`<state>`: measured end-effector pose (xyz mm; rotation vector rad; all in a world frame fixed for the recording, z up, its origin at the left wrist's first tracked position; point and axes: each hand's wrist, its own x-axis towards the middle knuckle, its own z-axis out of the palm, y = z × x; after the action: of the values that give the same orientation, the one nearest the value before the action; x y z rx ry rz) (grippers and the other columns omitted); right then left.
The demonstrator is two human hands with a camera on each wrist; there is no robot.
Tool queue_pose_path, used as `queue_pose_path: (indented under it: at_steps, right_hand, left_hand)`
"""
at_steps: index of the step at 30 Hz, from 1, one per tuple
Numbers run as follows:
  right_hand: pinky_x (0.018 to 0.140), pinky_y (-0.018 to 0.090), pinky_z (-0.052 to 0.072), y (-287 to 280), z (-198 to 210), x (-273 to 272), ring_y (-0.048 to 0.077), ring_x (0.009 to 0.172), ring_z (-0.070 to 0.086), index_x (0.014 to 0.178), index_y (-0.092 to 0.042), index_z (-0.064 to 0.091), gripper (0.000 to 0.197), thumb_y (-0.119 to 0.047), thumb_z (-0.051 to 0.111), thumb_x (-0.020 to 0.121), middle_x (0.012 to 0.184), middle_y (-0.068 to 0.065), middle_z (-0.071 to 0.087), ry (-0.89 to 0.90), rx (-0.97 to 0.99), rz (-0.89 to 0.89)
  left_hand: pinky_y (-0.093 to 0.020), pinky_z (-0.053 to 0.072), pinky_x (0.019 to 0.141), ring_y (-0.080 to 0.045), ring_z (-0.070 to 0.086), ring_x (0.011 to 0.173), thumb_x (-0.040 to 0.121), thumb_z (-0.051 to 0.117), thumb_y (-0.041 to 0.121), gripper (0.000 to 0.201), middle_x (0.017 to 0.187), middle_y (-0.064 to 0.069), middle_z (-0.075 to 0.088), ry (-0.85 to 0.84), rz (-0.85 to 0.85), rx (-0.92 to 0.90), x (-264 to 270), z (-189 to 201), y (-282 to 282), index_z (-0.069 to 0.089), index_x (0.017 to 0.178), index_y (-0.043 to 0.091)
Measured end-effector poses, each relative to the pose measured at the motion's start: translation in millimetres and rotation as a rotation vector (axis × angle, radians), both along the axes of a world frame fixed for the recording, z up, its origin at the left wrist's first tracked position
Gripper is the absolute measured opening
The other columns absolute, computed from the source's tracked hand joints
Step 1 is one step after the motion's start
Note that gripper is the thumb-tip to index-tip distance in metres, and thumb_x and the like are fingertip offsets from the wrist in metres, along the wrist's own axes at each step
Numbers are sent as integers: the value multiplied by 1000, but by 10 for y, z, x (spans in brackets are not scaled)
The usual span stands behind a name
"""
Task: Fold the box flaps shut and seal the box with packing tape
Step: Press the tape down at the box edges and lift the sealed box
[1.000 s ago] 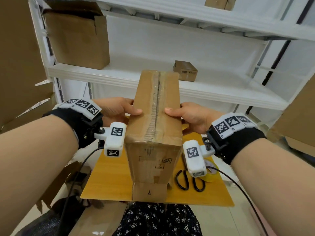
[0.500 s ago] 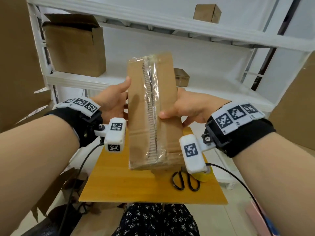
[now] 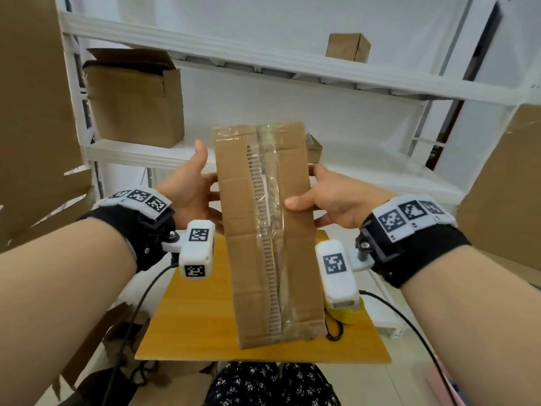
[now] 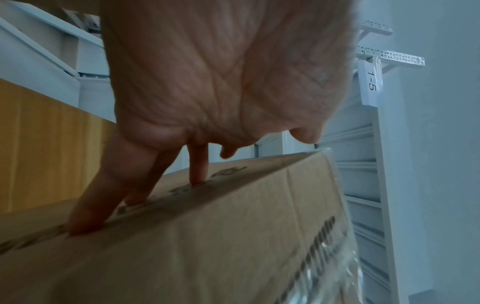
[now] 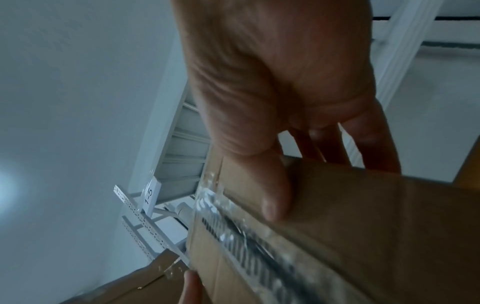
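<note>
The box (image 3: 268, 230) is held up in the air between both hands, above the yellow surface (image 3: 205, 317) and tipped so its taped face looks back at the person. The flaps are shut; clear tape (image 3: 272, 218) runs the length of the seam, wrinkled in places, with the corrugated flap edge showing through it.

The left hand (image 3: 190, 186) presses its straight fingers (image 4: 109, 195) flat against the left side panel, thumb raised clear of the box. The right hand (image 3: 330, 197) grips the right edge, thumb (image 5: 275, 197) curled onto the taped face and fingers wrapped behind.

It looks light: it is carried high between a flat press and a thumb grip, with no sag in the panels. The cardboard is stiff along the edges, softer mid-panel, and the tape is slick, so the long side walls and corners are probably the best hold, not the glossy strip.

Under the box on the surface lie a yellow tape roll (image 3: 348, 313) and dark scissor loops (image 3: 333, 329), mostly hidden. White shelving (image 3: 263, 63) with more cartons (image 3: 134, 98) stands close behind, and cardboard sheets crowd both sides. Setting the box back down means minding the roll and scissors
</note>
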<state>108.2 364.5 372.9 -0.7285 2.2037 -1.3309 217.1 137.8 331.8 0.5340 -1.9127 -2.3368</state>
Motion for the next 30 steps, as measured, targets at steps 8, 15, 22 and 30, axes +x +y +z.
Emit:
queue_pose_path:
  at_steps: [8, 15, 22, 30]
  right_hand:
    - [82, 56, 57, 93, -106, -100, 29, 92, 64, 121, -16, 60, 81, -85, 44, 81, 97, 9, 65, -340, -274, 38]
    - [64, 36, 58, -49, -345, -110, 19, 85, 64, 123, -22, 62, 59, -70, 42, 96, 94, -2, 69, -197, -236, -77]
    - [88, 44, 55, -54, -435, -188, 21, 98, 61, 127, -31, 64, 64, -73, 28, 95, 111, 1, 66, -201, -276, 34]
    - [93, 63, 53, 4, -653, -289, 29, 103, 60, 140, -11, 44, 73, -58, 58, 86, 120, 11, 62, -212, -382, 136]
  left_hand:
    - [-67, 42, 96, -47, 60, 112, 72, 59, 78, 95, 115, -23, 67, 57, -34, 111, 93, -69, -62, 56, 132, 5]
    - [-69, 35, 99, -38, 57, 100, 76, 65, 65, 81, 105, -13, 60, 154, -1, 162, 40, -169, 41, 60, 132, 7]
    - [-66, 33, 102, -38, 53, 109, 77, 65, 62, 80, 117, -13, 55, 171, 3, 209, 1, -238, -44, 56, 136, 10]
    - [-57, 36, 100, -34, 48, 111, 84, 59, 59, 60, 124, -8, 51, 167, 17, 219, -49, -306, -56, 65, 128, 18]
